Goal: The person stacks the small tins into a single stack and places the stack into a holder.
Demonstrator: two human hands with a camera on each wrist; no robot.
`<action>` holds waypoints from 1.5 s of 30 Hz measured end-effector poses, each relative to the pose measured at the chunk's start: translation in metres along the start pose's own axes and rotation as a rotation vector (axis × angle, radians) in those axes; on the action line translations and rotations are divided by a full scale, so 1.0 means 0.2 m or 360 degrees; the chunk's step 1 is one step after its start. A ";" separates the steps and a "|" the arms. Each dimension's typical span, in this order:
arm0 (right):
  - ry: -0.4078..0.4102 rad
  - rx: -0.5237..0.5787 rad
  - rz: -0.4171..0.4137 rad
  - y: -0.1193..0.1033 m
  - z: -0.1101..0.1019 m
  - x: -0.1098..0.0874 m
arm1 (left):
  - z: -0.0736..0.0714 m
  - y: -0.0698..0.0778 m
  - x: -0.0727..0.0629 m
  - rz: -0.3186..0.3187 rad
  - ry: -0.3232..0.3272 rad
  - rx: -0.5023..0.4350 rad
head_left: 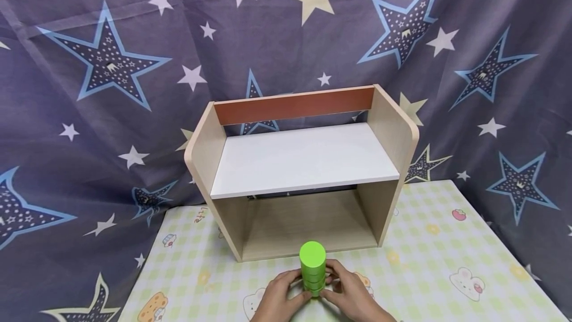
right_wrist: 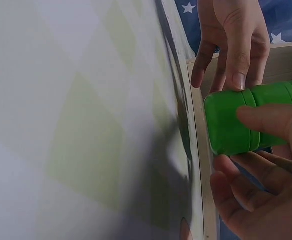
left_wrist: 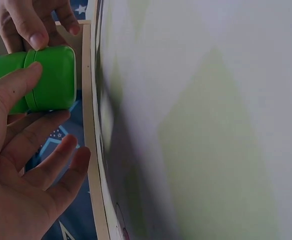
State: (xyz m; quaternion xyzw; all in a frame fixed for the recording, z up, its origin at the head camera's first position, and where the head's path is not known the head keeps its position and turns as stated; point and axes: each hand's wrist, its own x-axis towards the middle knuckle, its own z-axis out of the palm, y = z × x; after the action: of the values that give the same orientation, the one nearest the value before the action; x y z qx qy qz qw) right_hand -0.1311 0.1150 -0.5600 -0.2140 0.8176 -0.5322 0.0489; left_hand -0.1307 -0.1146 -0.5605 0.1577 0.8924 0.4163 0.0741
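A bright green ribbed cylinder [head_left: 313, 256] stands upright in front of the shelf, its flat round top facing up. My left hand [head_left: 280, 296] holds it from the left and my right hand [head_left: 350, 293] from the right, thumbs on the near side and fingers toward the far side. In the left wrist view, grooves ring the green cylinder [left_wrist: 55, 80] near its rounded lower end, close over the tablecloth. The right wrist view shows the thumb of my right hand [right_wrist: 276, 170] pressed on the cylinder [right_wrist: 231, 122], its other fingers spread around the lower end.
Just behind the hands stands a two-level wooden shelf [head_left: 386, 202] with a white middle board [head_left: 304, 158] and a brown back rail [head_left: 295, 106]. A checked tablecloth [head_left: 429, 242] with cartoon prints covers the table. A dark star-patterned curtain [head_left: 147, 113] hangs behind.
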 end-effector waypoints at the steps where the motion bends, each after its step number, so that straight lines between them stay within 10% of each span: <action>1: -0.0005 -0.0001 -0.0002 0.00 0.00 0.00 | 0.00 0.00 0.00 -0.0001 0.0002 -0.0004; 45: 0.0059 -0.0156 -0.0325 -0.17 -0.12 0.07 | -0.19 0.16 0.01 0.0257 0.0098 0.0056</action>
State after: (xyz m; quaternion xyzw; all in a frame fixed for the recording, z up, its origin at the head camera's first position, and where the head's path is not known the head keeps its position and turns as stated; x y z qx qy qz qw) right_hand -0.1407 0.1178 -0.5176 -0.2885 0.8173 -0.4978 -0.0311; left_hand -0.1348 -0.1223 -0.5108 0.2175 0.8858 0.4097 0.0101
